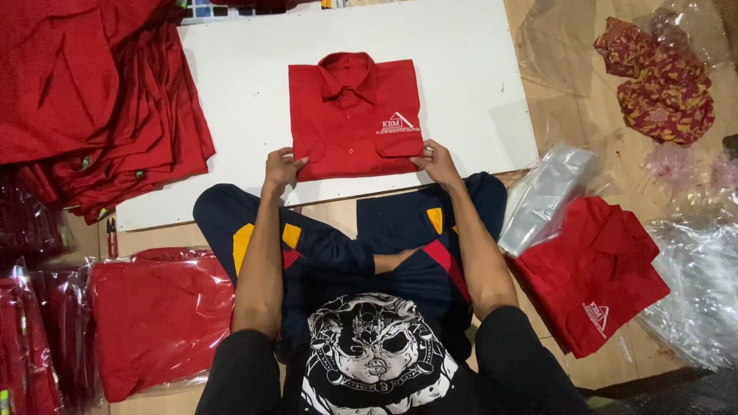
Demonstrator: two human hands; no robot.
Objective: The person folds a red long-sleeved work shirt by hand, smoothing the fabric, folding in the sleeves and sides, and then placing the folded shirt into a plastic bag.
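White board (231,100): both hands pinch folded red shirt (350,123) bottom corners.

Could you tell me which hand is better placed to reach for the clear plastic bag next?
Right, probably. The right hand grips the folded red shirt at its near right corner, and the clear plastic bag lies just beyond that side. The left hand holds the opposite corner, farther away.

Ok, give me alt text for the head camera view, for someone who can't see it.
A seated person's left hand and right hand grip the bottom corners of a folded red shirt lying on a white board. A stack of red shirts lies at left, bagged red shirts lower left, and another folded shirt at right under a clear plastic bag.
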